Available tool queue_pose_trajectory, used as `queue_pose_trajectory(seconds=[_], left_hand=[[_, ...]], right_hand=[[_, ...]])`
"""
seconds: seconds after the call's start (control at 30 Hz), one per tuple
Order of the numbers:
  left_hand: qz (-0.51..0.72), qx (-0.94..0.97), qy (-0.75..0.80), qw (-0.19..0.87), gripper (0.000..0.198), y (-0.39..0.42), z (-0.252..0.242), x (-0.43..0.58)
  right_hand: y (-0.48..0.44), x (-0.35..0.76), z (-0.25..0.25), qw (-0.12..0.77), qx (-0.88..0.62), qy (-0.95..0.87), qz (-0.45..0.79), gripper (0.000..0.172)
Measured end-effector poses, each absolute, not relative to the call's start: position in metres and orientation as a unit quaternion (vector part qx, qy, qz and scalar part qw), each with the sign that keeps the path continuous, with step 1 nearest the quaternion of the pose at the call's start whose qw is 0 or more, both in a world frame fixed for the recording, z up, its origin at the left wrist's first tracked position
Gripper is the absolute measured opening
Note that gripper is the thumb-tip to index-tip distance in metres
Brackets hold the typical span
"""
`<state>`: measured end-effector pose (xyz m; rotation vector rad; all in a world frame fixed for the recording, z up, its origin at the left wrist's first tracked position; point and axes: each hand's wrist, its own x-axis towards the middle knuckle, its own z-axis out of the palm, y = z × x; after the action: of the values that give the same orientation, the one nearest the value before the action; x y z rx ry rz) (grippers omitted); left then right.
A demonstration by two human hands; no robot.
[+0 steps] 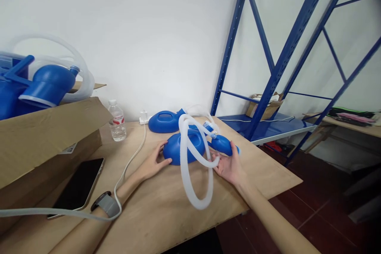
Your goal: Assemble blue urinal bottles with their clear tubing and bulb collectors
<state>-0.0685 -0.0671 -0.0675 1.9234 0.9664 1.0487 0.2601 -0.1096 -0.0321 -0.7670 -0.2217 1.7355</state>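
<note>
My left hand [154,162] lies flat and unclenched against the near left side of a blue container [175,151], fingertips touching its wall, grasping nothing. A watch [104,203] sits on that wrist. My right hand [230,166] pinches a white corrugated hose [190,182] between thumb and fingers, and its fingertips also touch a blue funnel piece [223,145] just beyond them. The hose loops over the top of the blue container and hangs in a long loop toward the near edge of the table [166,218].

The blue container rests on the table near its right edge, roughly midway between the near and far edges. Behind it, close to the far edge by the wall, lies a second blue container [163,121]. A white cable [133,154] runs from a power strip [143,119] at the far edge, across the table, toward my left forearm.

A water bottle [117,121] stands upright toward the far left. A phone [79,184] lies face up near the left edge, just beside a cardboard box [44,135]. More blue parts [44,85] and hose sit on top of the box. Blue shelving [268,79] stands beyond the right edge.
</note>
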Motion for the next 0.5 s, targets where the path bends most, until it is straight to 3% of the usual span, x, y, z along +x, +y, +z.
queue_pose_trajectory(seconds=[0.17, 0.33, 0.5], left_hand=[[0.366, 0.822, 0.313, 0.303, 0.078, -0.077, -0.067, -0.031], [0.328, 0.874, 0.269, 0.236, 0.084, -0.065, -0.077, 0.031], [0.280, 0.876, 0.385, 0.079, 0.078, -0.022, -0.079, 0.095]], right_hand=[[-0.140, 0.307, -0.032, 0.642, -0.348, -0.081, 0.678, 0.062], [-0.152, 0.357, -0.032, 0.730, -0.400, -0.052, 0.552, 0.065], [-0.153, 0.379, -0.028, 0.775, -0.411, -0.021, 0.479, 0.062]])
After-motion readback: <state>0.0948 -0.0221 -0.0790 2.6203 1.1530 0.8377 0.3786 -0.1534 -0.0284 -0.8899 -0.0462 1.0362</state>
